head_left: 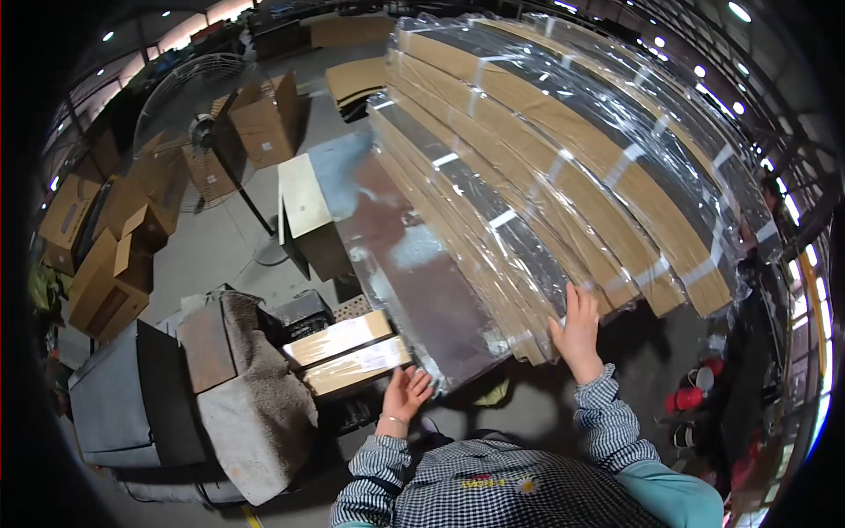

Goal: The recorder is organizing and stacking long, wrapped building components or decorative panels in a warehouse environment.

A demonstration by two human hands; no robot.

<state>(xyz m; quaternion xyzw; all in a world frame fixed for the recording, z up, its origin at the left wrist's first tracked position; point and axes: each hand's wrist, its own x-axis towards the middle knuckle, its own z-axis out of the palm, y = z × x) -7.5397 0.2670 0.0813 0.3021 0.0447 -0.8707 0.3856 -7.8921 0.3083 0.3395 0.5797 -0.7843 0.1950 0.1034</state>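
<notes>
Held up at the near end of the long wrapped panels [537, 189] with the right hand [578, 333]: fingers straight and close together, thumb spread apart from them, apparently against the slick film; impossible to tell how firmly pressed. Stacked along the right side of the bench [444, 295], from near to far, in stepped layers: long and flat, edged in matt brown cardboard, dark grey on the broad faces, sheathed in crinkled, glossy clear plastic and crossed by pale strips of tape.

Poised with the left hand [405, 396] at the near right corner of two slim tan cartons [356, 365], fingers slightly curled and a little apart, closed on nothing; hard to tell whether touching. Laid side by side with smooth, straight edges and shiny pale patches on top.

Bare between hands and panels, with a smooth bench top mottled in rusty brown and chalky blue-grey. Draped farther left with a coarse, nubbly grey cloth [268, 356]. Beyond, toward the far left, with a round wire-caged fan [202, 132] and stiff, open-flapped cardboard boxes [114, 277] on the concrete floor [211, 251].
</notes>
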